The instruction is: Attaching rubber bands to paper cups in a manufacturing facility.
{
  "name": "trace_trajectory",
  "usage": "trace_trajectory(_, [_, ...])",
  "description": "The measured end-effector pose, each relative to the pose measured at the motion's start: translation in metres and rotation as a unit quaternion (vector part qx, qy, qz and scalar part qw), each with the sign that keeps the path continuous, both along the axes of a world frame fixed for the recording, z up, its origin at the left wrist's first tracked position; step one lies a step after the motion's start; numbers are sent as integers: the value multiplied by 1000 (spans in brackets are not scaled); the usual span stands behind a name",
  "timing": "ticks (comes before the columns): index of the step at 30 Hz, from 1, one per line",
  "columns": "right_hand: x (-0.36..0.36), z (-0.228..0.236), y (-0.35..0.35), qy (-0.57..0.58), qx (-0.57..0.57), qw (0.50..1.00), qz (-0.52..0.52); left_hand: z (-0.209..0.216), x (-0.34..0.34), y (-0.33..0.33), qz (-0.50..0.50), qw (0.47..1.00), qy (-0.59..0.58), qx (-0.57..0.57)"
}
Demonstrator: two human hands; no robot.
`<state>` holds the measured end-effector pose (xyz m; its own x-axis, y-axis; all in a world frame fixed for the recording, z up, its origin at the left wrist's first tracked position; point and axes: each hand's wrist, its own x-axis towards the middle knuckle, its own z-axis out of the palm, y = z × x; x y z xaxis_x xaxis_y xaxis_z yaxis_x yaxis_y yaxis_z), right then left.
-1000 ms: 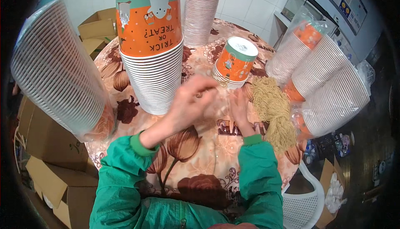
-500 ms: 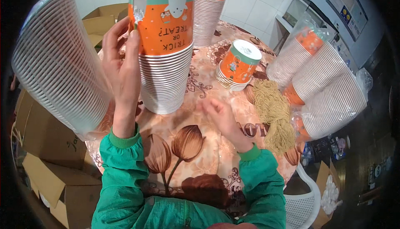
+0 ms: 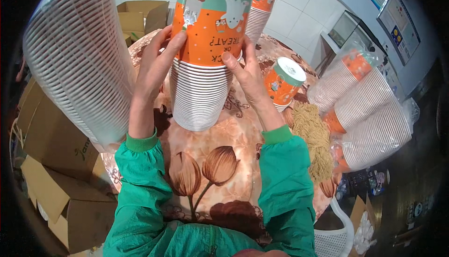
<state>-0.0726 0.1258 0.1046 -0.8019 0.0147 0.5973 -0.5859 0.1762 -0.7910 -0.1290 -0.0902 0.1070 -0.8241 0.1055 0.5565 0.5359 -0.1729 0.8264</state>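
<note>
A tall stack of upside-down paper tubs (image 3: 201, 95) stands on the table in front of me, with white rims showing one above another. The top paper tub (image 3: 210, 27) is orange with a green band and printed cartoon figures. My left hand (image 3: 156, 60) grips its left side, thumb in front and fingers behind. On its right side, my right hand (image 3: 248, 72) is closed round the lower edge, the thumb near the rim. To the right stands a short stack of tubs (image 3: 284, 81), partly hidden by my right hand.
A bagged stack of tubs (image 3: 82, 65) leans at the left. Bundled tan string (image 3: 313, 133) lies at the right, beside several bagged tub stacks (image 3: 367, 102). Farther back is another stack (image 3: 259, 11). Open cardboard boxes (image 3: 77, 201) stand at the lower left, a white chair (image 3: 334, 238) at the lower right.
My right hand has risen from above the tabletop to the right side of the top tub and taken hold. My left hand stays on it. The whole view has shifted slightly.
</note>
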Motion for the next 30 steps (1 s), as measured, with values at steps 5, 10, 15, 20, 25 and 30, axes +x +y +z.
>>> trace_trajectory(5, [-4,-4,4,19,18,999,-20,-5,-4,5,27,999,41,2])
trace_trajectory(10, [-9,3,9,24,1,1000,-5,-1,4,10,-7,998,46,53])
trace_trajectory(15, [-4,24,-2,24,-44,998,32,2,11,5,-61,979,92,169])
trace_trajectory(20, [-10,37,10,52,-83,993,62,0,6,12,-80,969,142,185])
trace_trajectory(25, [-14,46,8,44,-89,993,64,-4,3,12,-26,974,184,129])
trace_trajectory(30, [-8,53,10,42,-73,995,61,-1,10,21,96,965,241,28])
